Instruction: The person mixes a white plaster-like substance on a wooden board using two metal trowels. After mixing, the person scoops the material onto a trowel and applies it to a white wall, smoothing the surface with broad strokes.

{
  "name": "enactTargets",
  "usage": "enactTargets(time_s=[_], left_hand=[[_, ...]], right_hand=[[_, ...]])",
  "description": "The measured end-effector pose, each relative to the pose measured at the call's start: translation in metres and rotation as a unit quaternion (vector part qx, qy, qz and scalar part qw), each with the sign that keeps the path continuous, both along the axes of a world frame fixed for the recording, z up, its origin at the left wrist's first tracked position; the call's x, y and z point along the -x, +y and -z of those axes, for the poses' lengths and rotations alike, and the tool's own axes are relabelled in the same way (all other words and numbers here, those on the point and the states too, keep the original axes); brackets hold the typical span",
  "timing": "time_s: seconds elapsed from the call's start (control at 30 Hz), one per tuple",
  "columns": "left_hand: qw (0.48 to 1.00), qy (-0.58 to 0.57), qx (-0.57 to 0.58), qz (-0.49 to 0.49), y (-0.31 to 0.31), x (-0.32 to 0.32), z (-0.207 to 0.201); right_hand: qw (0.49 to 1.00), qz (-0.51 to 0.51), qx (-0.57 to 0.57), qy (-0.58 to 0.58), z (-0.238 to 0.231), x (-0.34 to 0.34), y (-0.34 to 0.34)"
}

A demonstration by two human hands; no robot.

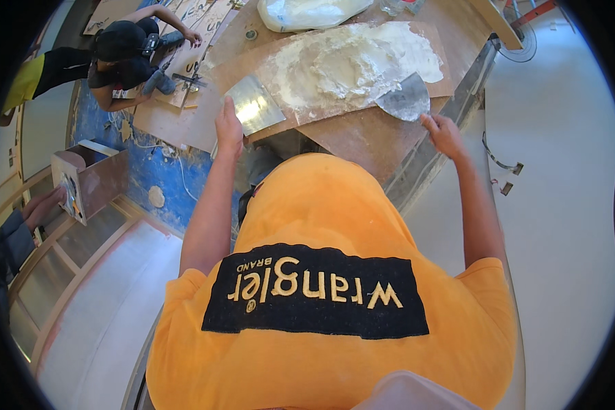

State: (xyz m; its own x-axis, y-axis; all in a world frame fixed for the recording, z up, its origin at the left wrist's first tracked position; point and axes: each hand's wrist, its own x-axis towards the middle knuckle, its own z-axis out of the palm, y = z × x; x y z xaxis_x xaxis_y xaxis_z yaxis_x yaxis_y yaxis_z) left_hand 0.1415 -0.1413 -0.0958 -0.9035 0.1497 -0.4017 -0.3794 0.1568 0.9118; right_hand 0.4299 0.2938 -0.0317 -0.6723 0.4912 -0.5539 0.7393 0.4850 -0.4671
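The left hand (230, 135) is at the near left edge of the counter (473, 37), its grip closed on a flat metal plate (255, 106); the plate is roughly rectangular, catches a yellowish shine, and reaches to the right of the hand, beside the left end of a brown board (441, 83); the right hand (447, 137) is on the near right side, its grip closed on the near end of a rounded metal scraper (404, 100); the scraper's dull grey blade, smeared with white, points to the far left and overlaps the near right edge of a white mound (345, 72); whether the blade presses into it I cannot tell; the mound is spread over the board between the two tools, thick and lumpy in the middle, thin and streaky toward the left; on the far side, just beyond the board, lies a white bag (311, 12); a small round container (251, 35) stands to its left; farther left, a co-worker in dark clothes (121, 51) bends over pale planks (193, 66); on the near left, well apart from the counter, is an open wooden box (102, 179).
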Motion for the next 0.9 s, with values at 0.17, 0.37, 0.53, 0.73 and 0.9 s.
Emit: enactTargets(time_s=[0.17, 0.37, 0.53, 0.73, 0.9], left_hand=[[0.999, 0.031, 0.013, -0.008, 0.006, 0.001, -0.004], [0.998, 0.042, 0.043, 0.008, 0.003, 0.003, 0.016], [0.997, 0.002, 0.071, 0.009, 0.001, 0.004, 0.019], [0.995, 0.022, 0.097, 0.003, -0.004, 0.005, 0.034], [0.997, -0.031, 0.074, 0.018, -0.001, 0.008, 0.017]], right_hand=[[0.996, -0.076, -0.049, -0.007, -0.016, 0.051, 0.039], [0.966, -0.252, -0.053, 0.019, 0.007, 0.163, 0.103], [0.904, -0.407, -0.126, 0.012, -0.007, 0.241, 0.083], [0.849, -0.489, -0.198, 0.033, -0.04, 0.272, 0.019], [0.75, -0.547, -0.35, 0.126, -0.114, 0.267, -0.038]])
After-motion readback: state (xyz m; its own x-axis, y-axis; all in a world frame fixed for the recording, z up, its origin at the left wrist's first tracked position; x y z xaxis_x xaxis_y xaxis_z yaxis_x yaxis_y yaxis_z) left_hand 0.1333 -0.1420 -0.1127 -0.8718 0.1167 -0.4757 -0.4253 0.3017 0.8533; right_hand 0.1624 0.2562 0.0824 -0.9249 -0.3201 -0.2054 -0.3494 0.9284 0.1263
